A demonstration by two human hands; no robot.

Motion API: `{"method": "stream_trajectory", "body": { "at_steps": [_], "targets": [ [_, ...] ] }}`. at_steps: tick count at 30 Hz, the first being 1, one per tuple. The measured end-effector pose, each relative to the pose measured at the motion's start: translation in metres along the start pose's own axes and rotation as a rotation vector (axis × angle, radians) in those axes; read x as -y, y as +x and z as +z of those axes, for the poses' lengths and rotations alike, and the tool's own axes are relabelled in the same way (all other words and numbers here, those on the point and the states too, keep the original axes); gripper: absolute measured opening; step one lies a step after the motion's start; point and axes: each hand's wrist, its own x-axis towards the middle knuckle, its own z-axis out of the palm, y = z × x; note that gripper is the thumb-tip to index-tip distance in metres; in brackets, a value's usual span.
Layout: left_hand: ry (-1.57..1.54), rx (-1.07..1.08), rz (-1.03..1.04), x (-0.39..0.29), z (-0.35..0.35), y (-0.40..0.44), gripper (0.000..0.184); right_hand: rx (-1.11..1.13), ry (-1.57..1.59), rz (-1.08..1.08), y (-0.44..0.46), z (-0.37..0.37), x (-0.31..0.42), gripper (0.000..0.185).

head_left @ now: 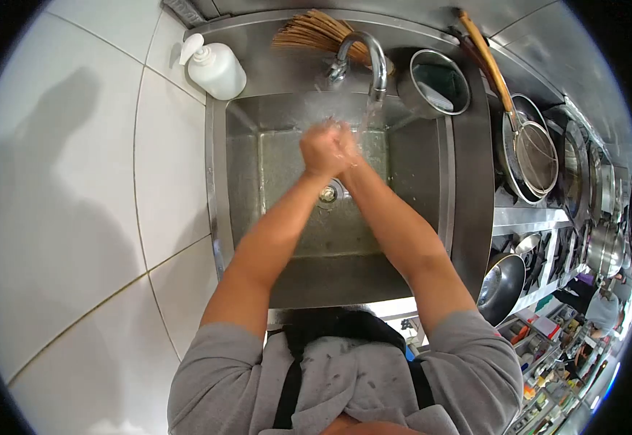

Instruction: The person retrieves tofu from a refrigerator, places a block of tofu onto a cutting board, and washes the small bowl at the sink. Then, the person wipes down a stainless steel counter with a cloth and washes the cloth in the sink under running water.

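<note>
My left hand [318, 148] and my right hand [345, 147] are pressed together over the steel sink [330, 235], beside the running tap [375, 61]. The left looks closed around the right, whose fingers are mostly hidden. Motion smears both hands. Water [371, 116] falls from the spout, and drops splash around my knuckles. Beneath my wrists, the round drain [330, 193] shows in the sink floor.
A white pump bottle [218, 71] stands at the back left. Behind the tap lies a bundle of thin sticks [312, 34]. A metal pot [438, 83] with a dark green item inside sits right of the tap. Strainers [536, 157] and a black wok [502, 288] are further right.
</note>
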Motion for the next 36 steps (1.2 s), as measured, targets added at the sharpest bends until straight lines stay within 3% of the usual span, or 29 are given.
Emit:
{"method": "stream_trajectory", "body": {
  "at_steps": [1, 2, 3, 4, 5, 6, 7, 8, 9, 10, 11, 12, 13, 14, 15, 16, 17, 18, 21, 25, 27, 30, 32, 34, 36],
  "targets": [
    [0.074, -0.008, -0.104, 0.02, 0.003, -0.001, 0.023, -0.166, 0.347, 0.469, -0.003, 0.015, 0.045, 0.031],
    [0.075, -0.008, -0.116, 0.023, 0.008, -0.01, 0.023, -0.432, 0.615, 0.803, -0.007, 0.032, 0.093, 0.029],
    [0.024, -0.039, -0.204, 0.024, 0.014, -0.017, 0.024, -0.497, 0.522, 0.772, -0.01, 0.036, 0.113, 0.027],
    [-0.026, -0.067, -0.286, 0.023, 0.022, -0.023, 0.027, -0.318, 0.327, 0.673, -0.012, 0.006, 0.054, 0.026],
    [0.05, -0.169, 0.101, 0.007, 0.03, -0.035, 0.029, -0.167, 0.114, 0.545, -0.013, -0.022, 0.0, 0.026],
    [0.052, -0.162, 0.099, 0.006, 0.032, -0.041, 0.029, -0.06, -0.074, 0.4, -0.015, -0.051, -0.055, 0.026],
    [-0.075, -0.229, 0.042, 0.006, 0.033, -0.045, 0.027, 0.037, -0.353, 0.324, -0.016, -0.063, -0.063, 0.037],
    [-0.206, -0.311, -0.004, 0.007, 0.038, -0.04, 0.026, -0.066, -0.235, 0.506, -0.016, -0.037, 0.0, 0.039],
    [0.001, -0.117, -0.274, 0.028, 0.02, -0.042, 0.02, -0.206, -0.095, 0.679, -0.015, -0.006, 0.074, 0.041],
    [0.005, -0.097, -0.279, 0.055, 0.005, -0.048, 0.02, -0.371, 0.04, 0.824, -0.013, 0.027, 0.152, 0.044],
    [0.123, -0.005, -0.293, 0.086, -0.004, -0.043, 0.016, -0.169, -0.102, 0.776, -0.01, 0.016, 0.159, 0.056],
    [0.239, 0.075, -0.295, 0.099, -0.009, -0.033, 0.013, -0.172, -0.098, 0.759, -0.005, 0.015, 0.17, 0.056],
    [0.238, 0.079, -0.272, 0.096, -0.011, -0.028, 0.013, -0.12, -0.362, 0.561, -0.003, 0.012, 0.182, 0.055],
    [-0.049, 0.133, -0.226, 0.087, -0.013, -0.026, 0.014, -0.079, -0.62, 0.365, -0.004, 0.009, 0.192, 0.053],
    [-0.336, 0.187, -0.184, 0.074, -0.017, -0.022, 0.017, -0.097, -0.615, 0.356, -0.001, 0.002, 0.194, 0.053],
    [-0.337, 0.199, -0.172, 0.062, -0.021, -0.014, 0.017, 0.097, -0.726, 0.215, 0.005, -0.003, 0.197, 0.048],
    [-0.381, 0.475, -0.275, 0.039, -0.031, 0.002, 0.021, 0.296, -0.834, 0.072, 0.007, -0.007, 0.201, 0.044],
    [-0.418, 0.749, -0.377, 0.023, -0.038, 0.012, 0.025, 0.288, -0.838, 0.066, 0.004, -0.009, 0.209, 0.044],
    [-0.328, 0.828, -0.372, 0.003, -0.04, 0.039, 0.026, 0.253, -0.745, 0.164, -0.005, -0.024, 0.24, 0.034],
    [-0.393, 0.842, -0.31, -0.017, -0.044, 0.05, 0.022, 0.198, -0.887, 0.252, -0.028, -0.033, 0.28, 0.028],
    [-0.505, 0.831, -0.379, -0.025, -0.05, 0.049, 0.022, 0.193, -0.953, 0.312, -0.033, -0.03, 0.299, 0.025],
    [-0.719, 0.801, -0.382, -0.04, -0.054, 0.046, 0.019, 0.199, -0.734, 0.292, -0.038, -0.023, 0.328, 0.027],
    [-0.653, 0.769, -0.303, -0.061, -0.071, 0.052, 0.018, 0.161, -0.416, 0.256, -0.046, -0.012, 0.343, 0.023],
    [-0.582, 0.72, -0.225, -0.092, -0.094, 0.064, 0.017, 0.153, -0.374, 0.224, -0.048, -0.011, 0.348, 0.016],
    [-0.484, 0.597, -0.081, -0.11, -0.115, 0.07, 0.019, 0.101, -0.08, 0.172, -0.045, -0.008, 0.348, 0.011]
  ]
}}
